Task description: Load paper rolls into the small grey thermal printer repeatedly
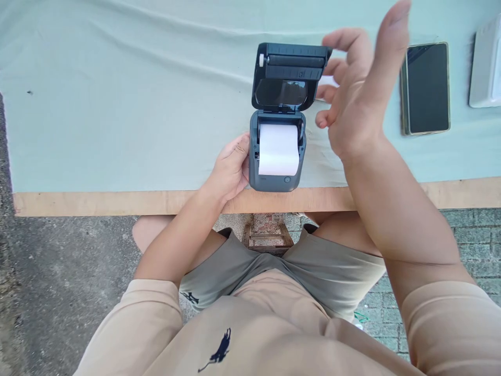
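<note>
A dark grey portable thermal printer (274,183) is held just above the near edge of the table. Its lid (290,70) is swung up, showing a black roller and a see-through window. A roll of white paper (278,150) sits in the bay below. My left hand (234,167) grips the printer's left side, its fingers partly hidden behind the body. Beside the lid's right edge is my right hand (352,89), thumb raised and fingers spread. Its fingertips are at the lid's edge; whether they touch it I cannot tell.
A smartphone (428,87) lies to the right on the pale green cloth (156,104). Farther right stands a white device (486,68), cut off by the frame. The bare wooden table edge (102,202) runs along the front, above my lap.
</note>
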Tool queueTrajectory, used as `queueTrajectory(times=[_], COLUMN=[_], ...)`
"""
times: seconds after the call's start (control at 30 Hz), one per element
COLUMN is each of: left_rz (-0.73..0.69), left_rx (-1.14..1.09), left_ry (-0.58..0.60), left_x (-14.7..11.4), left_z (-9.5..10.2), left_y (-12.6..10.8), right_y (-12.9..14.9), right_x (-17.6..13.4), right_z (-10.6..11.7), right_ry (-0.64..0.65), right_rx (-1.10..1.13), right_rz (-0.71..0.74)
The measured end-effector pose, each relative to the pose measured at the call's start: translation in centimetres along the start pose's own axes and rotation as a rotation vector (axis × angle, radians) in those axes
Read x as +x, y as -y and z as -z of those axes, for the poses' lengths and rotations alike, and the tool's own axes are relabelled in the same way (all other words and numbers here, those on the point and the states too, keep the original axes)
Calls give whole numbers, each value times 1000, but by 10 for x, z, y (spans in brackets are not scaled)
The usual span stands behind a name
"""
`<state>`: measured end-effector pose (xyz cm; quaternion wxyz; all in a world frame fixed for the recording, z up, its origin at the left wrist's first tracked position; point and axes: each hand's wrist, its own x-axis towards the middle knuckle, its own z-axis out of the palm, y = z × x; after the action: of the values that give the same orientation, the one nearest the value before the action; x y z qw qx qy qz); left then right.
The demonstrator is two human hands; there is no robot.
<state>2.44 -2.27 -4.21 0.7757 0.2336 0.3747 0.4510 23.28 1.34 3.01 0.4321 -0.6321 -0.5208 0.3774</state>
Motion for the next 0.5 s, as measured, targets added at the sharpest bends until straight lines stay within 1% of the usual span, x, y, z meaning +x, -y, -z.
queueTrajectory(times=[0.03,0.07,0.1,0.13,0.17,0.2,0.23,0.27,0.3,0.33,0.4,0.43,0.5], left_rz=[0,-2,-7,-12,-16,-19,-20,-19,-20,-22,-31,-32,-23], left_rx=[-1,-2,-1,3,9,16,24,30,33,34,31,27,10], left_ry=[-10,-20,-27,-31,-33,-34,-34,-34,-34,-32,-22,-14,7], left_x=[1,1,1,2,2,1,1,0,-1,-1,-3,-3,-4], left_z=[0,0,0,0,0,0,0,-1,-1,-1,-1,-1,-2], left_y=[0,0,1,1,1,1,1,1,1,0,0,0,-1], right_y=[3,7,10,14,18,22,26,30,34,37,41,43,45], right_x=[0,-2,-4,-8,-12,-18,-24,-30,-35,-39,-43,-44,-43], right_z=[6,13,20,25,28,29,27,24,18,12,1,-3,-8], right_ry=[-71,-148,-252,-243,-218,-197,-139,-35,123,223,318,337,380], right_rx=[98,164,98,-94,-229,-281,-294,-326,-453,-639,-960,-1072,-1179], right_rz=[-8,36,163,346,505,597,624,608,570,517,413,368,293])
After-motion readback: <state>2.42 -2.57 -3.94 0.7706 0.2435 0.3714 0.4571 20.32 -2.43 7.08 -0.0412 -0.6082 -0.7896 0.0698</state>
